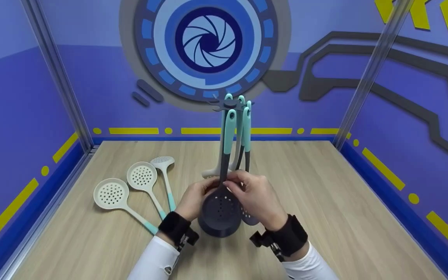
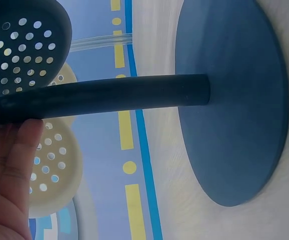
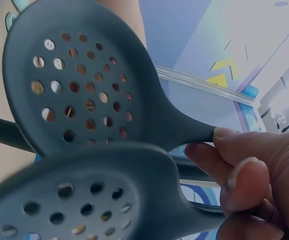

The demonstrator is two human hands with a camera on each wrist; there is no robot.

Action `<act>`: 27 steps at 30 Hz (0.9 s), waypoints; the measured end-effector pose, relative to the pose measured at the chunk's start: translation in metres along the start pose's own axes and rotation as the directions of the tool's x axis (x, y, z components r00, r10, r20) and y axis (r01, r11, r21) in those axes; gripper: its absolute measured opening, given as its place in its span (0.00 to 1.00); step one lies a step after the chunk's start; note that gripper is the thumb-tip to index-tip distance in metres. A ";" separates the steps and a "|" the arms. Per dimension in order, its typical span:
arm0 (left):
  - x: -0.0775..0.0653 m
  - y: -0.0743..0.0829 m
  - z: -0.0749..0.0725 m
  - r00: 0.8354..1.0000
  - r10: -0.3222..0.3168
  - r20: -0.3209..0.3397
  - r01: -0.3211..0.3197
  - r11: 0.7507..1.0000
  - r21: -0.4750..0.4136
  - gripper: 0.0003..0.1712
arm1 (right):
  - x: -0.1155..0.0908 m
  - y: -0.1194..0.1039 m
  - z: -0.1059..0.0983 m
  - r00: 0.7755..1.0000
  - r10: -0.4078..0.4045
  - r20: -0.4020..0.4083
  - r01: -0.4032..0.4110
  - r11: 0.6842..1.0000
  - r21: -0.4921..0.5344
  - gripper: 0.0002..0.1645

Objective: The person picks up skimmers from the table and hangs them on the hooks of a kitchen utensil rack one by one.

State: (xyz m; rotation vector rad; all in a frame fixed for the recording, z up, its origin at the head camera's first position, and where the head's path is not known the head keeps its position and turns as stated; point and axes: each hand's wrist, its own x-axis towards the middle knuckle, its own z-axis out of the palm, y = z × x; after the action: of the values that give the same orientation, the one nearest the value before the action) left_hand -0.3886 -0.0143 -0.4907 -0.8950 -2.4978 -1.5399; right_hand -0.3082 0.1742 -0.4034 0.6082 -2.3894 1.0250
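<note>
In the head view, my right hand (image 1: 261, 194) pinches the neck of a dark grey skimmer (image 1: 221, 221) with a teal handle. The right wrist view shows thumb and finger on that skimmer's neck (image 3: 189, 127), while a second dark skimmer (image 3: 154, 170) passes close by the other fingers. My left hand (image 1: 190, 198) holds the dark pole (image 2: 119, 93) of a utensil stand, whose round base (image 2: 234, 110) sits on the table. Teal handles hang from the stand's hooked top (image 1: 230, 104). Cream skimmers (image 2: 67, 192) hang behind the pole.
Left of the stand, three cream utensils with teal handles lie on the wooden table (image 1: 325, 217): a large skimmer (image 1: 98, 196), another skimmer (image 1: 132, 177) and a smaller perforated one (image 1: 163, 164). Blue printed panels (image 1: 103, 89) enclose the table at the back and sides.
</note>
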 end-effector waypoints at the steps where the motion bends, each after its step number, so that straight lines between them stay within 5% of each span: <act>1: 0.000 0.000 0.000 1.000 0.004 -0.001 -0.004 1.000 0.004 0.18 | 0.000 -0.001 -0.001 1.000 -0.002 -0.004 0.002 1.000 -0.001 0.06; 27: 0.002 0.001 0.002 0.999 0.025 -0.041 -0.022 0.998 0.061 0.17 | -0.001 -0.005 -0.012 0.997 -0.045 -0.065 0.046 0.999 0.005 0.06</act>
State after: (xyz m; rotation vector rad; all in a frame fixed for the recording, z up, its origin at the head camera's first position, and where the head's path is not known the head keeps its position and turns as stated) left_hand -0.3891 -0.0118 -0.4905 -0.8712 -2.4818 -1.4518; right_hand -0.3017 0.1805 -0.3941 0.6196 -2.3068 1.0178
